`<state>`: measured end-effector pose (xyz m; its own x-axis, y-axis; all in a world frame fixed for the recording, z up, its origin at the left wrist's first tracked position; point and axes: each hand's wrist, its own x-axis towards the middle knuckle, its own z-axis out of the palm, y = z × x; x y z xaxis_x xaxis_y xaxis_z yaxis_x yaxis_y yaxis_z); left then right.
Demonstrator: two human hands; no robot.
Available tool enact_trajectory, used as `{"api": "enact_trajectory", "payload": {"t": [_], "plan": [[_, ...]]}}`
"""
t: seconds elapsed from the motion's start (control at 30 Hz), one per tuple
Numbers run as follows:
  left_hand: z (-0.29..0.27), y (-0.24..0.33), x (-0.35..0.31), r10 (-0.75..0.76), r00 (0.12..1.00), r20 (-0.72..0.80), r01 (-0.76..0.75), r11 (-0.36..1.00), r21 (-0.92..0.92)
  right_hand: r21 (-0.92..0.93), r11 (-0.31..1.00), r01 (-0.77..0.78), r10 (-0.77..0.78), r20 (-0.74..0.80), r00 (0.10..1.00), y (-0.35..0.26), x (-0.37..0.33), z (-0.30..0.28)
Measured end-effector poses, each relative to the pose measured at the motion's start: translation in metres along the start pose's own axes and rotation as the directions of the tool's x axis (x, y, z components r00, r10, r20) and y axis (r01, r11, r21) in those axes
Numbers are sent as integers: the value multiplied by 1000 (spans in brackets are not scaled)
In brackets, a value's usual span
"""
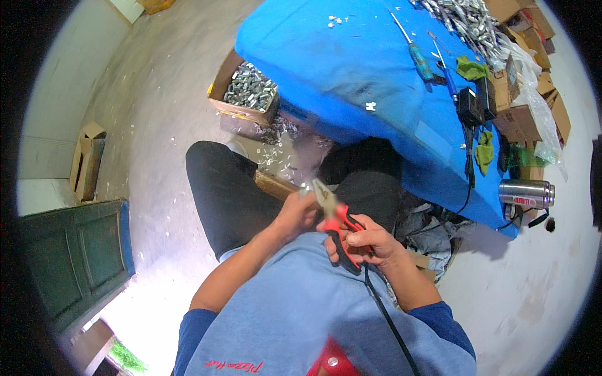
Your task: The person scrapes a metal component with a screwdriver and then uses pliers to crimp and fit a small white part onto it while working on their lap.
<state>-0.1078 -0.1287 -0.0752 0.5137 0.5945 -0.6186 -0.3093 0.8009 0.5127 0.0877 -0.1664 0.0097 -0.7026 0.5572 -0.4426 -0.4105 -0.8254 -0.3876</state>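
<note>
My right hand [371,241] is wrapped around the red-and-black handles of a pair of pliers [335,229], whose jaws point up and away from me. Just left of the jaws, my left hand [295,214] pinches a small shiny metal piece [305,188]; its exact shape is blurred. The jaws are beside this piece, and I cannot tell whether they touch it. Both hands are above my lap, in front of the blue apron [295,294]. A black cord [390,318] runs down over the apron from near my right hand.
A blue-covered table [313,56] bears screwdrivers [419,61], a heap of metal parts [461,25], green cloths [484,152] and a steel flask [527,193]. Beyond my knees stands a cardboard box [251,114] of small metal cylinders. White scraps [279,156] lie on the floor.
</note>
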Motion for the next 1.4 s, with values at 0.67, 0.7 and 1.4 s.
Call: {"api": "enact_trajectory", "payload": {"t": [0.67,0.7,1.4], "plan": [[-10,-3,-3,-31,956,292,75,988,-139,-943,217,-251,-277,-306,911,-3,10,-44],[-9,-2,-3,-42,953,299,86,987,-135,-925,256,-282,-206,-337,919,-8,7,-37],[-4,-2,-3,-70,935,348,92,995,-46,-968,4,-252,-217,-247,944,-26,4,-42]]}}
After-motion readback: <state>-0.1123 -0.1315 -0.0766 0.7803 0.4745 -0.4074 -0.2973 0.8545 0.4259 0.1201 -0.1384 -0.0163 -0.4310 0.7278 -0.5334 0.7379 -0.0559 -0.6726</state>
